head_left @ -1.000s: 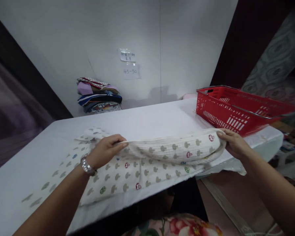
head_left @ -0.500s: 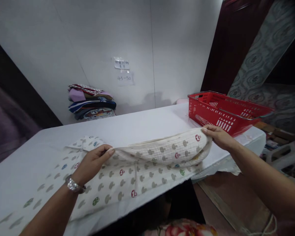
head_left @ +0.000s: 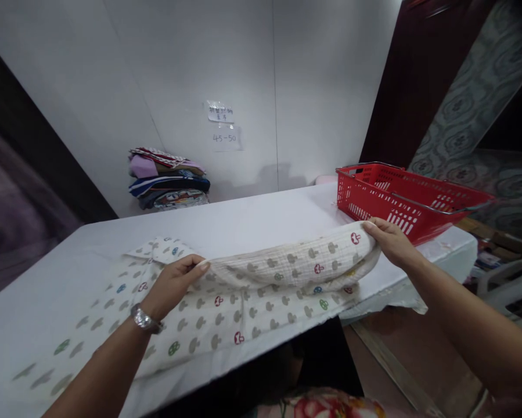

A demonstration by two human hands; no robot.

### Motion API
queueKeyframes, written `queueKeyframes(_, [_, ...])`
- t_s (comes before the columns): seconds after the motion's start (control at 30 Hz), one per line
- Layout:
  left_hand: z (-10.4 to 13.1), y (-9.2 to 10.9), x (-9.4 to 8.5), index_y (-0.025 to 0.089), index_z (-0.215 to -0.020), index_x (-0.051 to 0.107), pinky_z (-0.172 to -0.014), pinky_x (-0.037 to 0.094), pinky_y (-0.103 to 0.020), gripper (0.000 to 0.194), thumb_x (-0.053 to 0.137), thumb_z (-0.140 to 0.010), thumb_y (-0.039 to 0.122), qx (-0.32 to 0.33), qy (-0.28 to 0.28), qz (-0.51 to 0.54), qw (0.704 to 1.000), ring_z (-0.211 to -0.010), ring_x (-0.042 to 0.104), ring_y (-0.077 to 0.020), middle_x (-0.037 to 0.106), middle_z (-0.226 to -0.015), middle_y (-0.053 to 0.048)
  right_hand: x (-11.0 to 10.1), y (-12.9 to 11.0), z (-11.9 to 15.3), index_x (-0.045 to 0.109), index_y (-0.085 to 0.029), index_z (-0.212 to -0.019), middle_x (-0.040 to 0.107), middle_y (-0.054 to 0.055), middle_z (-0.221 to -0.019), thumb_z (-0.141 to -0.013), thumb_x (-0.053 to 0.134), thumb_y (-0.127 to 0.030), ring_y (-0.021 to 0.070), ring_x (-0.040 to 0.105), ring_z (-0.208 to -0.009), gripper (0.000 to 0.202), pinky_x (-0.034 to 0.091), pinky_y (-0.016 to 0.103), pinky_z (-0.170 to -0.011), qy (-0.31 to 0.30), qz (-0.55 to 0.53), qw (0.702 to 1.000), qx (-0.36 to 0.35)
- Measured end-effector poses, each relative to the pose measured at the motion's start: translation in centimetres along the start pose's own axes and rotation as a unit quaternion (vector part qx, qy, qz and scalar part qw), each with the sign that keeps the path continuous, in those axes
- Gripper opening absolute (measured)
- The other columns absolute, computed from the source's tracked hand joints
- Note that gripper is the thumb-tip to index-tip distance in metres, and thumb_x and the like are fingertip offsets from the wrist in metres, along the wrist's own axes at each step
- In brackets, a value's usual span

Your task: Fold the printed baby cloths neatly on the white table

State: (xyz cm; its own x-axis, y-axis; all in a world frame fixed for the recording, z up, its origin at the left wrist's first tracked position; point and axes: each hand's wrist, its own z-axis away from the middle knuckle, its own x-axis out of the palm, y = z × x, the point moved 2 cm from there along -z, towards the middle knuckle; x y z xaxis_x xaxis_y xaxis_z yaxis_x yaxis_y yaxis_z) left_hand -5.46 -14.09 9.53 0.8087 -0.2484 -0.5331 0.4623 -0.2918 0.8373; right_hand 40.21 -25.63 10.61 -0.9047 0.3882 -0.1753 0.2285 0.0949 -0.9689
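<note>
The left hand (head_left: 171, 284) and right hand (head_left: 389, 241) each pinched an end of a folded edge of the mushroom-print cloth (head_left: 243, 296), lifted across the frame's centre above the white table (head_left: 261, 217). A red basket (head_left: 400, 200) stood right; folded fabrics (head_left: 169, 177) lay upper left

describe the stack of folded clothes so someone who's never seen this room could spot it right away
Look to the white table and follow it to its far left corner against the pale wall. There sits a small stack of folded, multicoloured fabrics, just left of two paper notes. Unlike the mushroom-print cream cloth spread nearby, it is piled, striped and dark-toned.
</note>
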Motion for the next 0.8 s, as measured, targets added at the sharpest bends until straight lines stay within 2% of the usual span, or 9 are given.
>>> queueKeyframes(0.17, [-0.2,0.1,-0.3,0.021,-0.076,0.065,-0.066,0.047,-0.027,0.034,0.057,-0.073,0.053,0.021,0.014,-0.063,0.998,-0.072,0.056,-0.0172,0.065,-0.075,-0.002,-0.6,0.4,-0.2,0.061,-0.02,-0.07,0.054,-0.005,-0.064,-0.076,0.066,-0.047,0.0098,0.043,-0.061,0.028,0.032,0.021,-0.057,0.007,0.016,1.0,-0.006])
queueKeyframes(0.3, [-0.1,0.2,-0.2,0.023,-0.097,0.066,-0.074,0.048,-0.03,0.042,0.059,-0.07,0.054,0.024,0.012,-0.095,0.995,-0.081,0.06,-0.02,0.067,-0.087,-0.003,-1.0,0.6,-0.6,0.062,-0.02,-0.072,0.057,-0.002,-0.065,-0.072,0.069,-0.048,0.0115,0.045,-0.061,0.029,0.034,0.024,-0.057,0.017,0.02,1.0,0.0])
queueKeyframes(0.37, [-0.1,0.2,-0.2,0.024,-0.103,0.065,-0.078,0.047,-0.03,0.043,0.06,-0.07,0.052,0.031,-0.013,-0.117,0.993,-0.086,0.06,-0.0202,0.066,-0.092,-0.003,-1.2,0.4,-0.8,0.062,-0.02,-0.072,0.057,-0.002,-0.065,-0.071,0.07,-0.048,0.0112,0.045,-0.06,0.03,0.034,0.024,-0.056,0.025,0.026,0.999,-0.001])
queueKeyframes(0.5, [0.1,0.3,0.0,0.022,-0.079,0.066,-0.07,0.044,-0.026,0.03,0.052,-0.077,0.049,0.047,-0.105,-0.167,0.979,-0.077,0.058,-0.0184,0.065,-0.082,-0.002,-1.6,-0.6,-0.8,0.062,-0.02,-0.073,0.054,-0.003,-0.062,-0.07,0.071,-0.048,0.0092,0.044,-0.056,0.03,0.034,0.022,-0.052,0.046,0.021,0.999,0.0])
queueKeyframes(0.6, [0.3,0.1,0.2,0.021,-0.076,0.061,-0.063,0.041,-0.025,0.032,0.046,-0.081,0.049,0.043,-0.101,-0.18,0.978,-0.07,0.055,-0.0169,0.062,-0.074,-0.001,-2.0,-1.1,-0.7,0.06,-0.02,-0.071,0.052,-0.003,-0.057,-0.067,0.072,-0.05,0.009,0.042,-0.049,0.032,0.032,0.023,-0.046,0.073,0.01,0.997,0.013])
queueKeyframes(0.8, [0.9,-0.8,1.4,0.021,-0.084,0.059,-0.065,0.041,-0.026,0.03,0.042,-0.084,0.046,0.044,-0.099,-0.148,0.983,-0.071,0.055,-0.0176,0.061,-0.077,-0.001,-3.0,-1.5,-0.9,0.061,-0.019,-0.073,0.056,-0.001,-0.061,-0.059,0.077,-0.05,0.0101,0.046,-0.051,0.038,0.035,0.023,-0.045,0.114,-0.002,0.993,0.004])
